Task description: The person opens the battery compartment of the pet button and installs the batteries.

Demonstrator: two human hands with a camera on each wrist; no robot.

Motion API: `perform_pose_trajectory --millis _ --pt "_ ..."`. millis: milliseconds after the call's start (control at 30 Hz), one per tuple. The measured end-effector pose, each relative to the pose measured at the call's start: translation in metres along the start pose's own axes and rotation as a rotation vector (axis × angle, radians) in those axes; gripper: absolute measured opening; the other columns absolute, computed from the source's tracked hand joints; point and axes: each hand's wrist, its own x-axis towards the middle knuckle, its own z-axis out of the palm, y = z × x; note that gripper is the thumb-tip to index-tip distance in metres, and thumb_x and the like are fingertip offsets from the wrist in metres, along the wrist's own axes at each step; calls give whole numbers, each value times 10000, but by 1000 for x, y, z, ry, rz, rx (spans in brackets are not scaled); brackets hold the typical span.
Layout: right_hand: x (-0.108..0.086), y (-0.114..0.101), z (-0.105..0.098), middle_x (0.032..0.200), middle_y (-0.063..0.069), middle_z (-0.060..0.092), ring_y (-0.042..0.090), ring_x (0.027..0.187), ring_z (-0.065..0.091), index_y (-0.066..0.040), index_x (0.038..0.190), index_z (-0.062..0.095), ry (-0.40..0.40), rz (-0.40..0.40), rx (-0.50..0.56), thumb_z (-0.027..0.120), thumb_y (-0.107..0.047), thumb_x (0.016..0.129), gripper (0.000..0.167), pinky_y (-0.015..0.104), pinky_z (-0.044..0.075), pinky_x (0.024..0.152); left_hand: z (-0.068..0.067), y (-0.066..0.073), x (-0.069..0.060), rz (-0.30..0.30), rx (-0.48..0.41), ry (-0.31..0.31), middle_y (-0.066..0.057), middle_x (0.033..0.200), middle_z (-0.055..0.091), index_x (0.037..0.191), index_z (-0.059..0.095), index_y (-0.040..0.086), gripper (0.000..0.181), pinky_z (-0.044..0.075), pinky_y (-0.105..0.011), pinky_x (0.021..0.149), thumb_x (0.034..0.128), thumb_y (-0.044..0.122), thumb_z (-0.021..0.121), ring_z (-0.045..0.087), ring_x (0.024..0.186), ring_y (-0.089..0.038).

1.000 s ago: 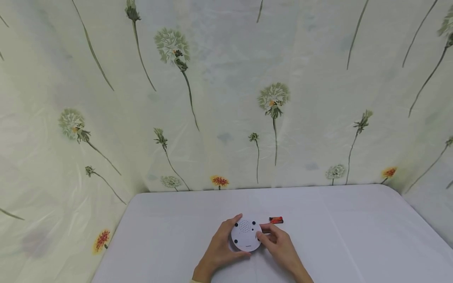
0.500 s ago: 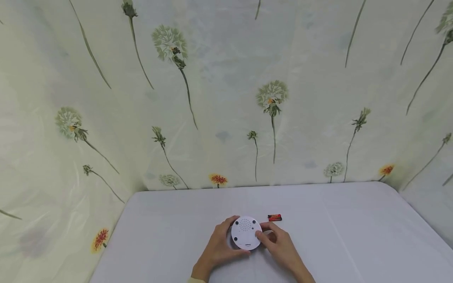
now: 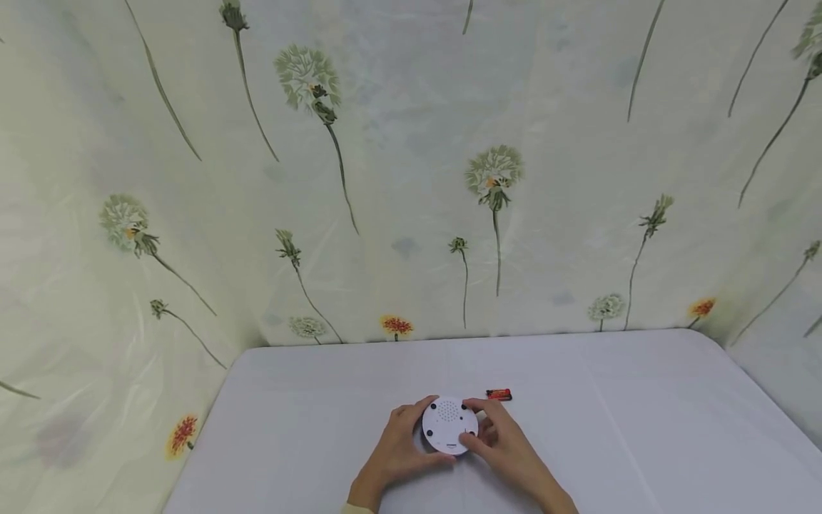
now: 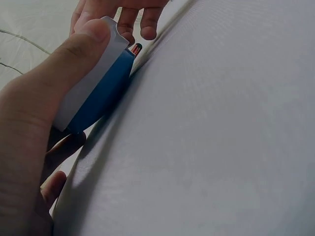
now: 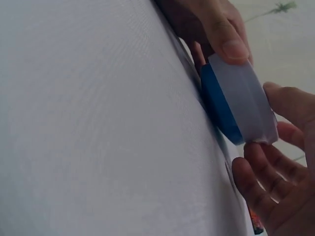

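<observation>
A round device (image 3: pixel 443 422), white with a blue part on its other side, is held between both hands above the table. Its white face has a cluster of small holes and several black feet. My left hand (image 3: pixel 399 446) grips its left side, thumb at the near edge and fingers at the far edge. At the right rim, my right hand (image 3: pixel 507 448) pinches it, thumb on the white face near a black foot and index finger at the upper right edge. The right wrist view shows the white rim (image 5: pixel 246 98) and the other right-hand fingers curled below it.
Red and black batteries (image 3: pixel 499 394) lie on the white-covered table (image 3: pixel 308 407), just beyond the right hand. A curtain (image 3: pixel 411 178) printed with dandelions hangs behind the table's far edge.
My right thumb has slid down the white face and its index finger has moved up the rim, widening the grip. The device has shifted slightly right and nearer. The left hand keeps its hold.
</observation>
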Motion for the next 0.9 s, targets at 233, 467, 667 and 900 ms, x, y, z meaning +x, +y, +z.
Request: perform_pose_trajectory --millis 233,467,667,900 --pt "0 1 2 1184 -24 510 105 1056 493 -213 1153 608 86 -226 -198 787 -305 754 447 182 455 822 0 0 1 13 4 -5 117 1324 556 1422 399 318 946 426 -378 956 618 706 712 485 1135 -166" --pt "0 1 6 1185 -11 491 122 1084 477 -235 1116 615 132 -298 -262 808 -358 706 470 153 363 903 1 -1 2 1 14 -10 112 1302 573 1421 405 318 941 423 -383 956 621 706 713 488 1129 -169" --pt "2 -7 9 1206 -28 490 141 1106 505 -273 1053 618 118 -208 -300 802 -418 696 427 339 472 878 -1 -1 1 -8 8 -16 113 1293 574 1418 402 335 936 427 -378 951 618 706 716 478 1132 -169" --pt "9 -21 4 1187 -46 526 160 1105 530 -257 941 662 87 -205 -475 828 -406 658 360 375 500 839 0 -2 1 -9 -3 -6 110 1280 582 1416 408 334 944 426 -358 945 607 706 721 479 1123 -147"
